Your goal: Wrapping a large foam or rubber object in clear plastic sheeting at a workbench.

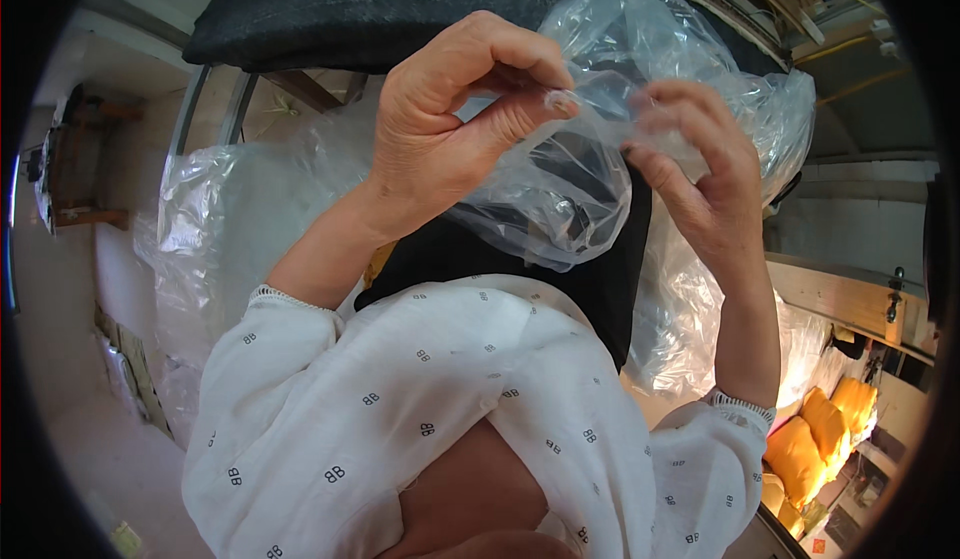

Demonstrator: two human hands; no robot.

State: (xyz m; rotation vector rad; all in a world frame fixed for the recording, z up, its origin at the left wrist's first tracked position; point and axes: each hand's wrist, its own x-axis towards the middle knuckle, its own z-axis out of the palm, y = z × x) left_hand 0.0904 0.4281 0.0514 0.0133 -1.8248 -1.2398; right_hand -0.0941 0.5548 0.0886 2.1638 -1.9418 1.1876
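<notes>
We hold a clear plastic bag (590, 159) up in front of us, above a black cushion (560, 269). Our left hand (450, 119) pinches its edge between thumb and forefinger; our right hand (700, 174) has its grip closed on the film opposite. Yellow packets (815, 434) lie low to the right.

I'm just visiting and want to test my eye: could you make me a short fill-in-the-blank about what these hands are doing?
1. Both hands pinch a clear ____ bag.
2. The left hand grips the bag between thumb and ____.
3. The person's sleeves are ____ with small dark marks.
4. At lower right lie ____ cushion-like things, below the right hand.

Missing words: plastic; fingers; white; yellow
</notes>
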